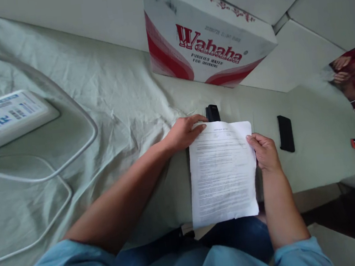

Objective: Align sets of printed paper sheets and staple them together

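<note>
From my remote seat I have the printed sheet [223, 174] between the two hands, top edge away from the body and lower edge reaching back over the lap. The right hand [265, 150] pinches its right edge just below the upper corner, thumb on the printed face and fingers curled behind. The left hand [185, 133] lies at the upper left corner, thumb and forefinger spread apart, thumb along the top edge; whether its hidden fingers grip the paper, I can't tell.

I'd judge the sheet almost weightless and limp: it ripples down the right side, and the lower part would sag or flap if lifted by one corner. (I can't make out whether it's a single page or several.) It should slide readily over the green cloth [134, 91] and crease or tear if tugged, so I'd favour light pinches at opposite edges, with thumbs flat and clear of the middle.

Just beyond the left fingertips is a black stapler-like object [213, 112], partly hidden by the top edge; I can't tell whether the forefinger touches it. Farther ahead of both hands stands the Wahaha water carton [200, 49]. To the right hand's right lies a black smartphone [285, 133], clear of the paper.
</note>
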Action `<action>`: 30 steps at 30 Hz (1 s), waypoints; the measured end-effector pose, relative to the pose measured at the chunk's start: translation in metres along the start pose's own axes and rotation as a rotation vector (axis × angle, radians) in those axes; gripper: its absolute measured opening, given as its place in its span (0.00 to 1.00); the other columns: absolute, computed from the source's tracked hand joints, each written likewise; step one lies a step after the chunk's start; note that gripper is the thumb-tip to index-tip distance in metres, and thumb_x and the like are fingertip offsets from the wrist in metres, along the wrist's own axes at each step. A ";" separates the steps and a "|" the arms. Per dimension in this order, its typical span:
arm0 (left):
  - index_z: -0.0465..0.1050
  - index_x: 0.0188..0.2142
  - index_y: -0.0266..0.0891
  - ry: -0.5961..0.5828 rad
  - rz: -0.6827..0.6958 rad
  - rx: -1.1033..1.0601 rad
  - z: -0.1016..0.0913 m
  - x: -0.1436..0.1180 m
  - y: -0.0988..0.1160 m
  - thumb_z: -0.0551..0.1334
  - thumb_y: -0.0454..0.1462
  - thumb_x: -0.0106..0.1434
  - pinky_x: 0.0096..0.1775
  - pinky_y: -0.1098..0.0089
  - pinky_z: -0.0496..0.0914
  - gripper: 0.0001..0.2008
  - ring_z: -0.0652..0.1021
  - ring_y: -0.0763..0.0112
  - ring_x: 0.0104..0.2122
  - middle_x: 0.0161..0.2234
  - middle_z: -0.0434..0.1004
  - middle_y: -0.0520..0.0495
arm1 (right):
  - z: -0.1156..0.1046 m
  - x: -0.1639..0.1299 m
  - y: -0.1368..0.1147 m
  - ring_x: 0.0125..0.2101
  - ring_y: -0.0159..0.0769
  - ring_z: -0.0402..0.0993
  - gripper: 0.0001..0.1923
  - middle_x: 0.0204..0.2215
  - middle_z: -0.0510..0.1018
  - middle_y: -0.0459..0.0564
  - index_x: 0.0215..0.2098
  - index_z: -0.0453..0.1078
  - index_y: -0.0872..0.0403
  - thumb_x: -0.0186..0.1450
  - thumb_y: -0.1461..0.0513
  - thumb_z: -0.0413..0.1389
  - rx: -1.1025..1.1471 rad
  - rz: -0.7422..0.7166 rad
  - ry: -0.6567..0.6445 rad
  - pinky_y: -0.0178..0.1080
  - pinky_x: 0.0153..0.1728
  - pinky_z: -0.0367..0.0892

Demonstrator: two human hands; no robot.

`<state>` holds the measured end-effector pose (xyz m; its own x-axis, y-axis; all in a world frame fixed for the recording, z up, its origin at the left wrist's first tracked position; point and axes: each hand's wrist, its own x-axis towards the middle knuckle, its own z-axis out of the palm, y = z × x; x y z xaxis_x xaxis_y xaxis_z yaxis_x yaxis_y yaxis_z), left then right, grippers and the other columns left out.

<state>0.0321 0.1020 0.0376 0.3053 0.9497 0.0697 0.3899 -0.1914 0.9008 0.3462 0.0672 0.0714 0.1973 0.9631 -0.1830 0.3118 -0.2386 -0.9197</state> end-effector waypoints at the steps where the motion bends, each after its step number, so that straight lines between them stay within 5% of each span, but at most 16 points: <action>1: 0.84 0.56 0.38 -0.009 0.007 0.025 0.000 0.000 0.000 0.59 0.40 0.74 0.50 0.64 0.76 0.18 0.87 0.63 0.45 0.47 0.91 0.44 | -0.001 0.000 0.005 0.23 0.31 0.61 0.25 0.21 0.73 0.43 0.27 0.78 0.52 0.54 0.41 0.75 -0.014 0.003 -0.012 0.36 0.26 0.57; 6: 0.86 0.50 0.39 -0.072 0.051 0.113 -0.002 0.000 0.001 0.58 0.37 0.73 0.49 0.65 0.76 0.16 0.87 0.63 0.43 0.46 0.91 0.44 | -0.008 -0.003 0.027 0.24 0.30 0.57 0.23 0.20 0.65 0.41 0.26 0.74 0.52 0.64 0.43 0.67 -0.205 -0.031 -0.114 0.37 0.26 0.52; 15: 0.87 0.49 0.38 -0.286 0.108 0.084 -0.014 0.000 0.003 0.64 0.38 0.70 0.35 0.72 0.70 0.14 0.82 0.72 0.30 0.34 0.89 0.49 | -0.030 -0.013 0.013 0.23 0.30 0.56 0.24 0.21 0.64 0.41 0.26 0.72 0.52 0.68 0.43 0.63 -0.356 0.002 -0.389 0.38 0.27 0.51; 30: 0.88 0.52 0.39 -0.323 0.092 0.309 -0.002 -0.004 0.008 0.64 0.39 0.73 0.38 0.68 0.70 0.14 0.85 0.65 0.35 0.40 0.91 0.44 | -0.025 -0.008 0.029 0.25 0.32 0.58 0.22 0.22 0.66 0.42 0.28 0.74 0.52 0.68 0.45 0.64 -0.289 -0.076 -0.188 0.38 0.28 0.53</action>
<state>0.0322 0.0972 0.0449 0.5868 0.8088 -0.0382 0.5746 -0.3827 0.7235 0.3768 0.0493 0.0551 -0.0029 0.9791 -0.2033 0.5742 -0.1648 -0.8019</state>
